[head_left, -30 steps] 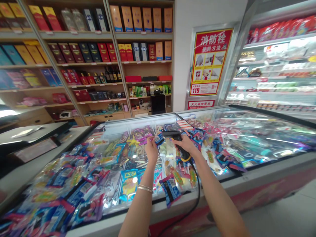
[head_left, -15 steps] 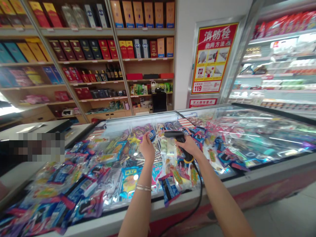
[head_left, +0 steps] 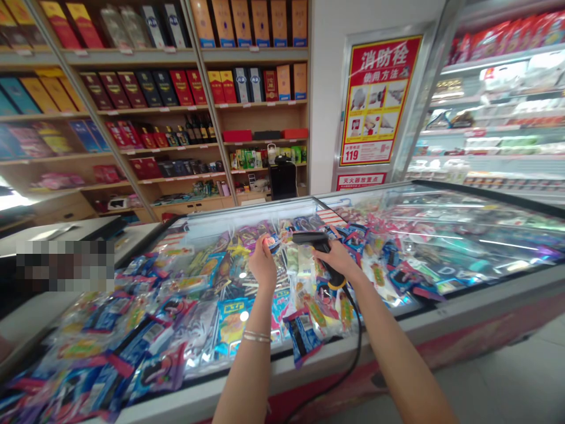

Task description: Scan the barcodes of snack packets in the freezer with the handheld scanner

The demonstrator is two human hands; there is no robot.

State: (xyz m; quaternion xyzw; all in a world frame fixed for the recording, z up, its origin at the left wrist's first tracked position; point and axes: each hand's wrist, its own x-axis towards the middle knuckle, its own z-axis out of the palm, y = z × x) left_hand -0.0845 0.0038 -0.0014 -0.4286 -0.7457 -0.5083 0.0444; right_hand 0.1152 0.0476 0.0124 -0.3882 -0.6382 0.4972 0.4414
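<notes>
My right hand (head_left: 336, 260) is wrapped round the grip of a black barcode scanner (head_left: 311, 238), whose head points left. A dark cable (head_left: 355, 347) runs from its base down over the freezer's front edge. My left hand (head_left: 263, 263), with a bracelet at the wrist, pinches a small blue snack packet (head_left: 272, 241) just left of the scanner head. Below both hands, wrapped snack packets (head_left: 314, 312) lie on the glass top of a chest freezer (head_left: 200, 358). One blue packet (head_left: 302, 337) hangs over the front rim.
A heap of snack packets (head_left: 128, 335) covers the freezer's left part. At the left stands a counter (head_left: 83, 229). Behind are shelves of boxed bottles (head_left: 168, 88), a red fire-hydrant poster (head_left: 382, 100) and a lit refrigerated display (head_left: 494, 123).
The packet in my left hand has turned slightly, showing a lighter, reddish part. The camera view has shifted a little; the scanner stays in my right hand.
</notes>
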